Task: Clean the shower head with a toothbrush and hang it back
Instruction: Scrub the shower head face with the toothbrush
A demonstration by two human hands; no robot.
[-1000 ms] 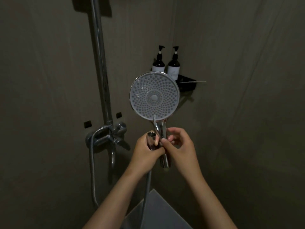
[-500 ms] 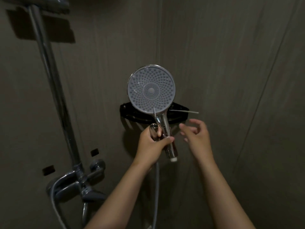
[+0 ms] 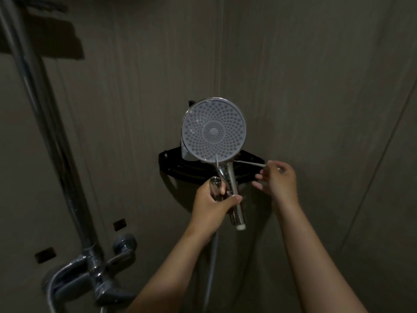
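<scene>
A person's two bare arms reach into a dim shower corner. The left hand [image 3: 212, 199] is clenched around the chrome handle of a shower head [image 3: 213, 131] and also grips the metal end of the hose [image 3: 212, 263], which hangs down below that hand. The shower head stands upright above the left hand, its round grey nozzle face turned toward the camera. Just right of it, the right hand [image 3: 278, 179] pinches the end of a thin white toothbrush [image 3: 250, 163], whose far end lies on a black corner shelf [image 3: 171, 163] behind the shower head. Far left of the left hand, a chrome riser pipe [image 3: 45, 123] runs down to a mixer tap [image 3: 97, 274].
</scene>
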